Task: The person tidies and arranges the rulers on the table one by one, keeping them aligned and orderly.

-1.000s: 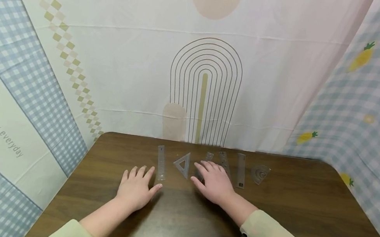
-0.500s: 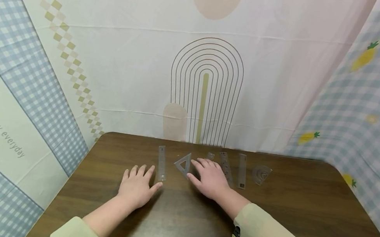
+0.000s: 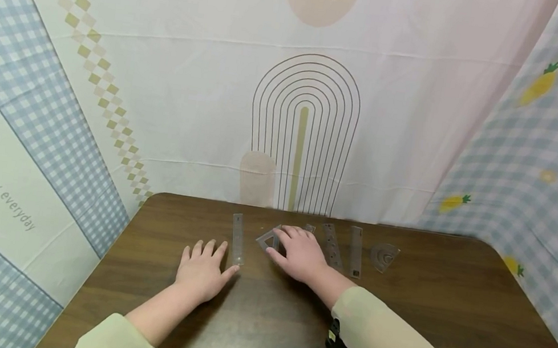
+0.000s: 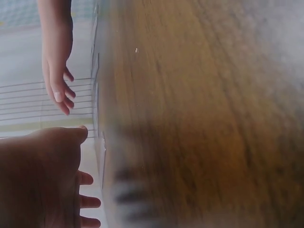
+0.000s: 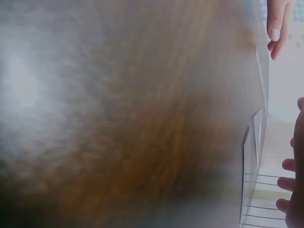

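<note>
My left hand (image 3: 203, 269) lies flat on the dark wooden table (image 3: 429, 306) with its fingers spread, and its thumb tip is close to the near end of a clear straight ruler (image 3: 237, 238). It holds nothing. My right hand (image 3: 292, 248) rests with straight fingers on a clear triangular set square (image 3: 266, 241), covering its right part. Both wrist views are blurred. The left wrist view shows my left hand (image 4: 42, 180) low and the right hand (image 4: 57, 71) above it. In the right wrist view, the right hand's fingertips (image 5: 289, 190) show at the frame edge.
Right of my right hand lie two more clear rulers (image 3: 331, 245) (image 3: 355, 250) and a clear protractor (image 3: 383, 255), all in a row near the table's far edge. A small clear piece (image 3: 310, 228) peeks out behind the hand. Patterned cloth (image 3: 301, 113) hangs behind and on both sides.
My right hand has slid left, off the rulers in the middle and onto the triangular set square. The left hand has stayed flat where it was.
</note>
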`<state>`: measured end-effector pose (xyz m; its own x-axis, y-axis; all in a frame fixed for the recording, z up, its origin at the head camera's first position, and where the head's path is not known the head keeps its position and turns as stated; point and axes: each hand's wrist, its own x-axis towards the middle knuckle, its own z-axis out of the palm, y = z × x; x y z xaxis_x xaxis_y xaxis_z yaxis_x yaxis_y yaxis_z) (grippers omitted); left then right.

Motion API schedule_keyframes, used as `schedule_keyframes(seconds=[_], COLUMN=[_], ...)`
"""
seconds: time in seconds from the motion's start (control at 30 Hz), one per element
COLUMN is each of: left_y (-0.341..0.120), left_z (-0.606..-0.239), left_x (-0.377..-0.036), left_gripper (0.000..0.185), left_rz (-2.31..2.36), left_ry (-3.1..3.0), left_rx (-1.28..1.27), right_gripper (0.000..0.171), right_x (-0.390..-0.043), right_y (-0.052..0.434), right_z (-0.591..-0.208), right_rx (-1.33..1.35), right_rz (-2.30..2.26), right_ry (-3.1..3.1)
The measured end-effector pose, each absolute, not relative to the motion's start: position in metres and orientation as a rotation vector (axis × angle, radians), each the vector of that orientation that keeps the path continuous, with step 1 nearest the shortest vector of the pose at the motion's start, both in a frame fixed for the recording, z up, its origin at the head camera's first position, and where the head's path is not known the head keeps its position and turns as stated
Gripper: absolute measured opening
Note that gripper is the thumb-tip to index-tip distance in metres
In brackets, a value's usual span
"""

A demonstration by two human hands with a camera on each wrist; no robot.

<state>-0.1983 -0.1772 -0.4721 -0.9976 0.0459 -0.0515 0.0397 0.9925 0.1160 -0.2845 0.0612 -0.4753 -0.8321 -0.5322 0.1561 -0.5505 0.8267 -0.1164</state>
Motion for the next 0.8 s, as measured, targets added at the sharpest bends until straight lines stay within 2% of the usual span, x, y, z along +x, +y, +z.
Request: schedule_keyframes(seconds=[0.4,0.8], left_y=[-0.179,-0.175], left_z=[-0.477,-0.486], left_x=[-0.204,-0.212], left_gripper=[0.076,0.077], left_rz=[0.151,0.107], left_ry=[3.038,3.038], left_rx=[0.021,0.028], right_gripper=[0.063,0.066], right_x=[-0.305,-0.332], right_y=[0.041,0.028], right_z=[-0.484,-0.481], right_rx=[0.952,0.928], right_rz=[0.222,0.233], right_ry=[-2.932,-3.031])
